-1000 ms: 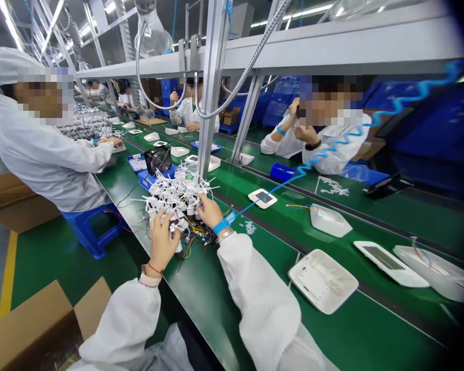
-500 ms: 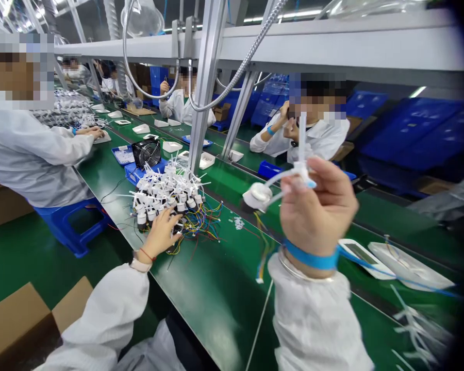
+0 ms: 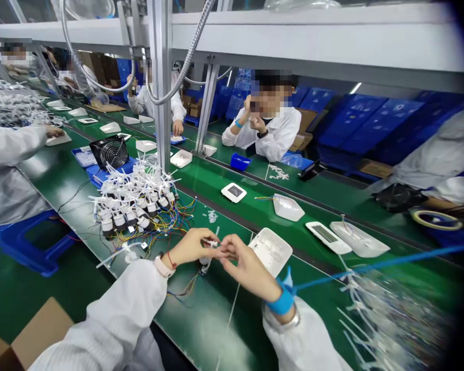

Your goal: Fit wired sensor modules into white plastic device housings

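My left hand (image 3: 193,245) is closed around a small motor pump (image 3: 204,264) with a white fitting and a short white tube. Thin coloured wires (image 3: 191,286) trail from it to the green table. My right hand (image 3: 247,265) meets it with thumb and fingers pinched together; what lies between those fingertips is hidden. To the left is a heap of similar pumps (image 3: 135,198) with white tubes and coloured wires. One white tube piece (image 3: 129,252) lies beside my left wrist. Just beyond my right hand, a white plastic shell (image 3: 276,245) rests on the table.
Small clear rings (image 3: 212,216) lie beyond my hands. White housings (image 3: 288,207) and display panels (image 3: 234,192) sit along the green belt. A black fan (image 3: 110,153) stands behind the heap; bagged tubes (image 3: 386,314) lie at right. A metal post (image 3: 160,87) rises ahead. Co-workers sit opposite and left.
My right hand has come down from its raised position with the pump. My left hand has left the heap and now holds the pump, both hands meeting low over the table. The view has swung right.
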### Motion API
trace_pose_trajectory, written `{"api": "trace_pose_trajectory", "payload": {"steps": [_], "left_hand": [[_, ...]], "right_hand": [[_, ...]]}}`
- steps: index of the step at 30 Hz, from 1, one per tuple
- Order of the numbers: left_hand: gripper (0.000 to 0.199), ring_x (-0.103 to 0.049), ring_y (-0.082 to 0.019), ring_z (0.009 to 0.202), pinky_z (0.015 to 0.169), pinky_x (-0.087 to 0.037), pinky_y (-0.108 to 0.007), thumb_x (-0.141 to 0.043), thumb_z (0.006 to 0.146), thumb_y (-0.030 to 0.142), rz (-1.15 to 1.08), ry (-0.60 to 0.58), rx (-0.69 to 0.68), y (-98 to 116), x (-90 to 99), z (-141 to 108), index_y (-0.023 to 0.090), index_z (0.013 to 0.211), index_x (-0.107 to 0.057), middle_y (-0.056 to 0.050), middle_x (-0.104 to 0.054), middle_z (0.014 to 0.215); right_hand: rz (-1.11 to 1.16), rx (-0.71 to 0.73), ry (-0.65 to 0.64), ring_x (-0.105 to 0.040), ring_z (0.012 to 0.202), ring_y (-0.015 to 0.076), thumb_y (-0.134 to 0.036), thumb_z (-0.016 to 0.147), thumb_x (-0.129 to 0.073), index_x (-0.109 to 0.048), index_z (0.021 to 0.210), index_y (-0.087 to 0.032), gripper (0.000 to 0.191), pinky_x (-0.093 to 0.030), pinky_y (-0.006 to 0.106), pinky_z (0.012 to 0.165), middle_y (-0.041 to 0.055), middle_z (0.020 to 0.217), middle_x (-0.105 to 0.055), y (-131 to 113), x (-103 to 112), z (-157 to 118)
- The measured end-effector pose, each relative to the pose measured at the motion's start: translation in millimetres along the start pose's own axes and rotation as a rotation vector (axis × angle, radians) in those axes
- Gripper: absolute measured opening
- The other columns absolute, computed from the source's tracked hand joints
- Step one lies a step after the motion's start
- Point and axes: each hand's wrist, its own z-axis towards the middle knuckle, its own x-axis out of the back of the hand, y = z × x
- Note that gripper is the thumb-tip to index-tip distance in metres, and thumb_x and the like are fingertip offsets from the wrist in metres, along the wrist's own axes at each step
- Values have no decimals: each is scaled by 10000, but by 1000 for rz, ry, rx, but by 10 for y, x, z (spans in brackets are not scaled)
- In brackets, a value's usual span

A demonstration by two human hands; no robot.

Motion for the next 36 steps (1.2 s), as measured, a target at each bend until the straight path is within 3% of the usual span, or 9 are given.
{"api": "trace_pose_trajectory", "payload": {"steps": [2, 5, 10, 18, 22, 25, 29, 33, 36], "left_hand": [[303, -521, -113, 637, 598, -409, -212, -714, 664, 364, -98, -37, 18, -197, 61, 84, 99, 784, -630, -21, -584, 707], [217, -548, -134, 725, 690, -428, -242, -677, 713, 311, -81, -46, -52, -316, 181, 101, 119, 808, -641, -38, -610, 768], [137, -519, -171, 892, 840, -391, -307, -680, 729, 278, 52, 29, -166, -307, 265, 66, 183, 824, -699, -52, -580, 868], [202, -504, -103, 664, 605, -390, -214, -644, 757, 275, -32, -24, -78, -269, 180, 29, 173, 925, -691, -14, -534, 723], [250, -527, -103, 633, 597, -425, -213, -685, 702, 282, -126, 100, 23, -304, 121, 48, 121, 889, -645, -12, -567, 691], [239, -561, -112, 617, 574, -442, -210, -699, 679, 294, -195, 197, 120, -326, 71, 39, 109, 800, -610, -26, -609, 684], [193, -586, -120, 587, 544, -453, -209, -658, 725, 300, -132, 225, 109, -205, -53, -30, 121, 796, -649, -37, -654, 681], [119, -604, -138, 638, 612, -481, -240, -636, 748, 268, 27, 256, -12, 5, -175, -103, 164, 788, -676, -25, -678, 729], [120, -601, -142, 646, 620, -485, -253, -608, 772, 266, 42, 247, -45, 76, -146, -141, 179, 823, -674, -22, -679, 753]], "right_hand": [[60, -73, -46, -634, 696, 156, -260, 741, -537, -465, 857, -195, 152, -520, 306, 656, 37, 777, -647, 205, 233, 185], [-114, -147, 219, -628, 671, 160, -328, 744, -525, -522, 770, -160, 170, -512, 300, 635, 53, 727, -643, 610, 494, 635], [-324, -251, 261, -574, 590, 150, -205, 637, -605, -589, 571, -164, 79, -459, 281, 631, 14, 578, -606, 1126, 459, 1285], [-474, -276, 238, -582, 652, 186, -137, 658, -583, -629, 544, -163, 125, -441, 295, 685, 49, 619, -626, 1247, 263, 1413], [-472, -233, 263, -575, 712, 197, -106, 658, -557, -593, 497, -159, 173, -447, 312, 736, 71, 660, -601, 1209, 224, 1443], [-450, -174, 340, -549, 818, 194, -138, 718, -510, -578, 561, -166, 173, -438, 320, 794, 81, 774, -578, 1015, 252, 1304], [-295, 43, 429, -500, 974, 197, -268, 844, -423, -541, 734, -177, 184, -428, 326, 823, 98, 1027, -511, 504, 285, 653], [-255, 177, 226, -450, 1067, 223, -274, 858, -453, -521, 776, -208, 125, -368, 389, 899, 82, 1102, -469, 73, 175, 15], [-305, 164, 215, -427, 1093, 233, -251, 855, -462, -517, 787, -222, 92, -332, 424, 924, 74, 1115, -457, -19, 46, -38]]}}
